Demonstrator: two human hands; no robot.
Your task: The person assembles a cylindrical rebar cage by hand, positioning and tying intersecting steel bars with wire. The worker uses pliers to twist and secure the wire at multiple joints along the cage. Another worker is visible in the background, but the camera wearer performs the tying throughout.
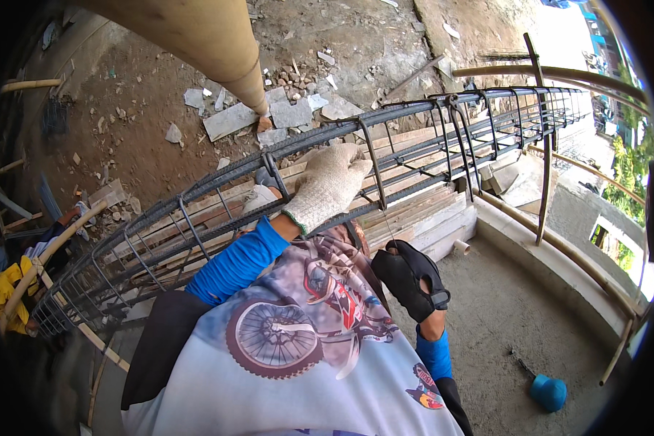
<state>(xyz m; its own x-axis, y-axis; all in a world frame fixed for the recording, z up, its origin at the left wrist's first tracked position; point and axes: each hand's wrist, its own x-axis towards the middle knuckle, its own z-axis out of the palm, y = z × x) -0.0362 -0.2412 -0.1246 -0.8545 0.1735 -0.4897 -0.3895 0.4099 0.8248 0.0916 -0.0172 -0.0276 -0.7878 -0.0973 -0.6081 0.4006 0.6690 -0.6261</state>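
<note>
A long rebar cage (pixel 414 166) of dark ribbed bars and square stirrups runs across in front of me, from lower left to upper right. My left hand (pixel 328 182), in a pale knit glove, lies among its bars with curled fingers beside a stirrup (pixel 371 163). What those fingers grip is hidden. My right hand (pixel 412 280) wears a black fingerless glove and is held closed below the cage's near side, in front of my shirt. A thin wire (pixel 389 227) runs from it up toward the foot of that stirrup.
Boards (pixel 414 221) lie under the cage. A bamboo pole (pixel 251 76) slants in from above; more poles (pixel 559 251) stand at right. A blue round object with a rod (pixel 548 392) lies on the concrete floor. Broken slabs (pixel 291 113) litter the ground. A person in yellow (pixel 13 294) is at far left.
</note>
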